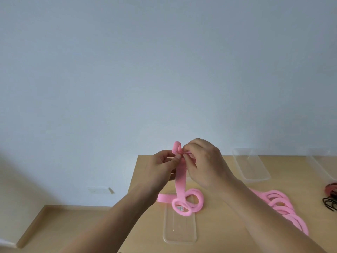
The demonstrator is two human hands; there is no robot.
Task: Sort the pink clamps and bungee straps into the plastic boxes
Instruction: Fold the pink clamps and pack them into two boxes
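A long pink strap (180, 181) hangs from both my hands above the table. My left hand (162, 167) and my right hand (204, 161) pinch its folded top end together, fingertips almost touching. The strap's lower part coils on the wood and over the far end of a clear plastic box (179, 232) at the front. A pile of more pink straps (280, 203) lies to the right, partly hidden by my right forearm. A second clear box (251, 163) stands at the back right.
A third clear box (322, 161) is cut off by the right edge. Dark red and black looped items (331, 198) lie at the far right. The wooden table (145, 225) ends on the left near my left forearm; floor lies beyond.
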